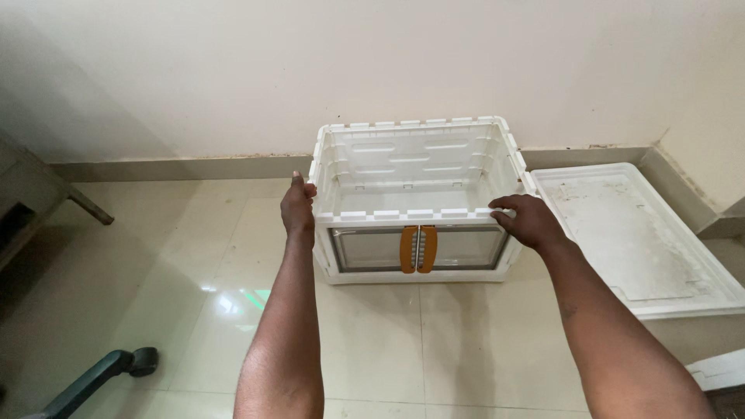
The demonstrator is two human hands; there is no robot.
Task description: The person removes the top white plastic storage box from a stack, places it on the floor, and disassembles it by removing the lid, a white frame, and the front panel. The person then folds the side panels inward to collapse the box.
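Fingers of left hand clamp the crate at its left rim; right hand grips the front-right corner. Crate sits upright and empty on the floor against the wall; lid lies off, just right of the crate.

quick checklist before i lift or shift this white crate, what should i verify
1. Left hand on the white crate, at its left front corner: ok.
2. Right hand on the front rim at the right: ok.
3. Crate inside free of loose items: ok, it looks empty.
4. Orange latch on the clear front doors fastened: cannot tell.
5. Crate standing flat on the tiled floor: ok.
6. White lid apart from the crate: cannot tell, it lies very close on the right.
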